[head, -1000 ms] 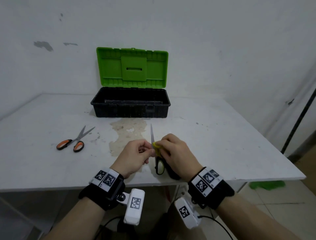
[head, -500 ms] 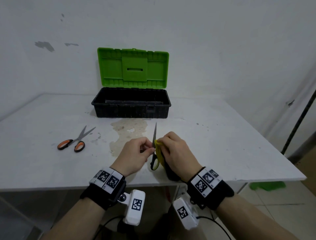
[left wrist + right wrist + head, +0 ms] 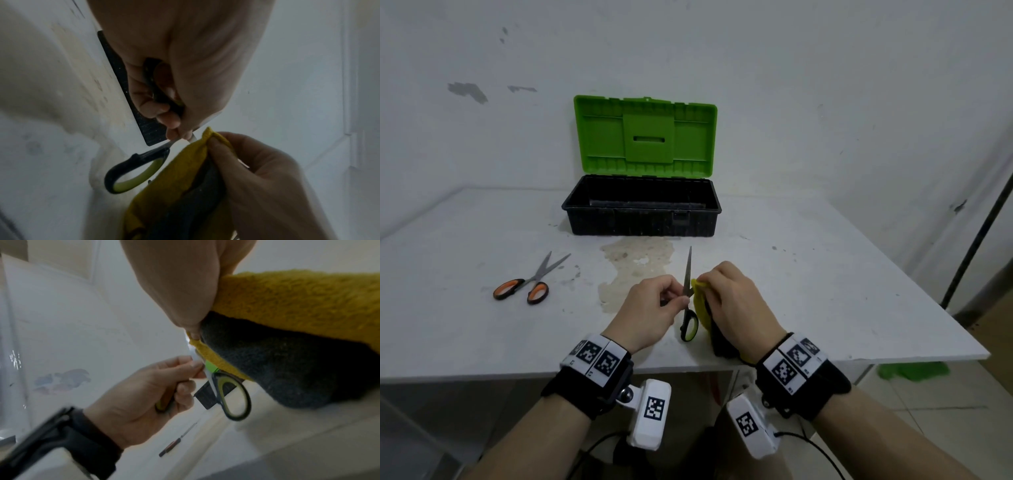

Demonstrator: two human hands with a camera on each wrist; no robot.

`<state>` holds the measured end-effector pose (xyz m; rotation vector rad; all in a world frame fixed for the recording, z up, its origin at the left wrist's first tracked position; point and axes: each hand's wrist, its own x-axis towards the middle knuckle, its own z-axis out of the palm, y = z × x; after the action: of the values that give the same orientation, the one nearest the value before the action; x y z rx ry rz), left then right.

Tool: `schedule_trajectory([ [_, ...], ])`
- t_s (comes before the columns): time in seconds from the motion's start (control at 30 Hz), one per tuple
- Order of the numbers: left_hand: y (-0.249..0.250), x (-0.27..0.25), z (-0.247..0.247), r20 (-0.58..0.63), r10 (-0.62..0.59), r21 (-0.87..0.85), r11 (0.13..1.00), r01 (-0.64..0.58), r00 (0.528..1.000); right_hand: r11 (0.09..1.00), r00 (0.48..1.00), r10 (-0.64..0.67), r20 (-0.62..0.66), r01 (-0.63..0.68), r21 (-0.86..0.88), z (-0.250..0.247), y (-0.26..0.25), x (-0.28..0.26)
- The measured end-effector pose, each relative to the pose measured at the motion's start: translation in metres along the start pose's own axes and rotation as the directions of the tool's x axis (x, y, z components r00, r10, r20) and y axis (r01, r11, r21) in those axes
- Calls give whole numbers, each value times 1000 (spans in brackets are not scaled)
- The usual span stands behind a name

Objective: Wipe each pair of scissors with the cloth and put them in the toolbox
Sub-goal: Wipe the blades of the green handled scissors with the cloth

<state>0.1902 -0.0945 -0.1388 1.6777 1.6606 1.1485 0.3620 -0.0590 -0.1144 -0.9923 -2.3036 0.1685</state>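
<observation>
Head view orange scissors (image 3: 524, 286), wrist views hands gripping green scissors (image 3: 133, 172), cloth (image 3: 298, 321)

Both forearms reach in from the bottom of the frame, wrists banded. The left hand (image 3: 650, 308), lower centre, has fingers curled, pinching the scissors (image 3: 689, 310). The right hand (image 3: 736, 301) beside it grips the cloth (image 3: 700, 303).

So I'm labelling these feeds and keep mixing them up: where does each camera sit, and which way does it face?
Head: worn on the head, looking forward and down at the table, open toolbox, both forearms and hands.
Left wrist: looks along the left hand at the green-handled scissors; the right hand shows too.
Right wrist: looks along the right hand and cloth toward the left hand.
Shared: all three show the green-handled scissors and cloth.
</observation>
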Motion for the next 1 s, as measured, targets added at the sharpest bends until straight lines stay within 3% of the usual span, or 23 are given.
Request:
schedule_trajectory([
  [0.07, 2, 0, 0, 3, 21, 6, 1000, -21, 1000, 1000, 1000, 6, 1, -6, -15, 3, 3, 1],
  [0.27, 1, -2, -5, 1, -21, 7, 1000, 21, 1000, 973, 969, 233, -85, -232, 14, -13, 28, 18],
  [0.37, 2, -3, -4, -22, -50, 1, 999, 50, 999, 983, 977, 180, -114, -177, 38, -17, 19, 15],
  [0.5, 5, -3, -1, 3, -41, -31, 999, 41, 999, 999, 999, 48, -4, -47, 21, -5, -2, 3],
  [0.67, 6, -5, -4, 23, -78, -75, 994, 79, 997, 990, 987, 136, -86, -132, 52, -5, 19, 10],
  [0.8, 7, -6, -5, 77, -211, -290, 930, 224, 974, 987, 972, 158, -176, -147, 70, -15, 29, 14],
  [0.9, 10, -5, -5, 125, -284, -419, 854, 310, 951, 991, 989, 97, -108, -86, 103, -15, 16, 5],
  [1.0, 13, -3, -3, 156, -278, -432, 844, 318, 948, 993, 996, 77, -37, -73, 88, -7, 13, 1],
])
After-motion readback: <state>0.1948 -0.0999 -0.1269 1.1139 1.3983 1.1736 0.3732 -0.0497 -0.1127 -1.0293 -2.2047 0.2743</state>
